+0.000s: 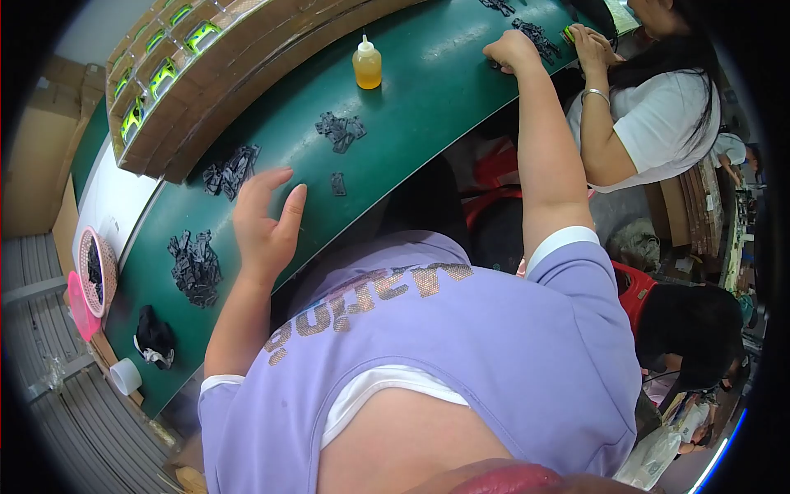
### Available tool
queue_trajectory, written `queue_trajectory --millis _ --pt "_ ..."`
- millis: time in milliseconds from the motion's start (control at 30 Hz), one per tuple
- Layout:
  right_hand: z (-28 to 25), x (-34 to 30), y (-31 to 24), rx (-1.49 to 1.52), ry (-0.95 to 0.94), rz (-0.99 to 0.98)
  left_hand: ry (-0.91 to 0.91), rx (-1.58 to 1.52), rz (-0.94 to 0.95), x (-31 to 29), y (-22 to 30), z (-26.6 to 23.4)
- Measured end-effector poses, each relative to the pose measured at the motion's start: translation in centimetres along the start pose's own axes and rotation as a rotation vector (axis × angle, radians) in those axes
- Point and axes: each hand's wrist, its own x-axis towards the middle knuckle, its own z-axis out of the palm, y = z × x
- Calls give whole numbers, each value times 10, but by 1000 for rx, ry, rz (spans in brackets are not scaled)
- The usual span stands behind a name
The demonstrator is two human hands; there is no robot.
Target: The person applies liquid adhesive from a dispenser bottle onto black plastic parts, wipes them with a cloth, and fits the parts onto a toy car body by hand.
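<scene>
My left hand is over the green table, thumb and fingers apart with nothing between them. Beside its fingertips is a pile of flat black pieces, and a single black piece lies to its right. My right hand stretches to the far right of the table, fingers curled down on a small black piece; its fingertips are partly hidden. A larger heap of black pieces lies right next to it. More black pieces form a cluster mid-table and a pile at the left.
A bottle of yellow liquid stands upright. A cardboard rack with bright green-yellow parts lines the far edge. At left are a pink basket, a white cup and a dark cloth bundle. A co-worker sits at right.
</scene>
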Motion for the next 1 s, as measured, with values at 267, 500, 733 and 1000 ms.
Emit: queue_trajectory --millis 267,500,733,1000 --pt "-5 -11 -19 -174 15 -23 -25 -29 -63 -8 0 0" --pt "7 14 10 375 -112 56 -35 -102 -154 -9 0 5" --pt "3 -32 6 1081 -408 -177 -118 -398 -340 -2 5 22" --pt "51 -207 -102 1141 -781 -550 -211 -1097 -636 3 26 21"
